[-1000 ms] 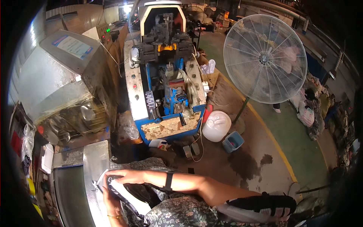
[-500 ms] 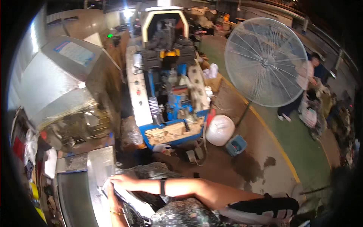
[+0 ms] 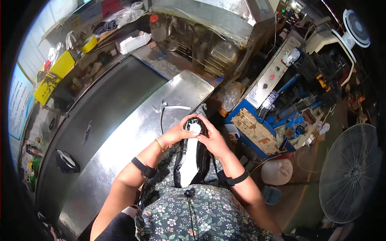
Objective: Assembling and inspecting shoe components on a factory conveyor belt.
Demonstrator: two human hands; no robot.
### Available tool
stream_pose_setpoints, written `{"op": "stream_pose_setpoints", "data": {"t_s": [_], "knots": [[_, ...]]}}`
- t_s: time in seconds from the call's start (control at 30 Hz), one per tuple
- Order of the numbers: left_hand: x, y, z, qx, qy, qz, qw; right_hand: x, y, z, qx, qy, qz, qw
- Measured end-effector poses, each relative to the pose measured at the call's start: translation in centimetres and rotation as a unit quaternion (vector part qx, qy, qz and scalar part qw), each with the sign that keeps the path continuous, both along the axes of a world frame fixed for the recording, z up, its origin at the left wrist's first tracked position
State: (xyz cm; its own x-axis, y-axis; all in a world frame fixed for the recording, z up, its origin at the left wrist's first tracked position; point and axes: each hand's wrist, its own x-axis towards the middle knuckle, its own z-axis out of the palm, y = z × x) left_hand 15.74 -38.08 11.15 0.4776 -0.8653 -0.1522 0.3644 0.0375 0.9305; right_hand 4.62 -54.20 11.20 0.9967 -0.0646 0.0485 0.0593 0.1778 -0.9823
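Note:
A black shoe upper (image 3: 205, 160) lies bottom up in front of my apron, its white insole (image 3: 188, 166) facing me and the black edge folded in around the far end. My left hand (image 3: 175, 133) wraps the left side of that far end, thumb pressed on the insole. From the right, my right hand (image 3: 214, 142) grips the same end, its thumb close to the left one. Just beyond my left hand, a metal hand tool with long curved handles (image 3: 164, 109) rests on the steel tabletop (image 3: 124, 138).
A dark conveyor belt (image 3: 110, 94) runs along the table's left side, carrying another black shoe piece (image 3: 67, 162). Yellow bins (image 3: 60, 64) stand past it. To the right are a blue-framed machine (image 3: 257, 134), a white bucket (image 3: 276, 172) and a large fan (image 3: 354, 172).
My view has swung left, toward the table and belt. Both hands, earlier together beside the table edge, now hold the shoe upper in front of my apron with its insole up.

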Motion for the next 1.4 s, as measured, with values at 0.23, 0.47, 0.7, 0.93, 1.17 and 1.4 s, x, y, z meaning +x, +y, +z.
{"op": "stream_pose_setpoints", "data": {"t_s": [0.23,0.47,0.7,0.93,1.17,1.4], "knots": [[-8.8,-1.0,8.6,-0.087,-0.530,0.002,0.843,-7.6,-7.0,4.4,0.158,0.033,0.051,0.986],[-7.3,2.6,5.4,-0.085,-0.345,-0.173,0.919,-17.4,-5.0,1.2,0.257,0.297,-0.049,0.918],[-5.3,10.0,-0.4,0.113,-0.332,0.301,0.887,-8.1,-1.6,1.5,0.252,0.024,-0.244,0.936],[-8.3,14.5,-1.7,0.199,-0.149,0.312,0.917,20.1,-11.9,-3.3,0.089,-0.095,-0.380,0.916],[-9.1,13.1,-3.3,0.159,-0.108,0.238,0.952,22.3,-0.1,-11.1,-0.230,-0.071,-0.001,0.971],[-6.5,7.1,-5.3,0.150,-0.539,-0.206,0.803,-1.1,5.0,-8.6,-0.308,-0.054,0.132,0.941]]}}
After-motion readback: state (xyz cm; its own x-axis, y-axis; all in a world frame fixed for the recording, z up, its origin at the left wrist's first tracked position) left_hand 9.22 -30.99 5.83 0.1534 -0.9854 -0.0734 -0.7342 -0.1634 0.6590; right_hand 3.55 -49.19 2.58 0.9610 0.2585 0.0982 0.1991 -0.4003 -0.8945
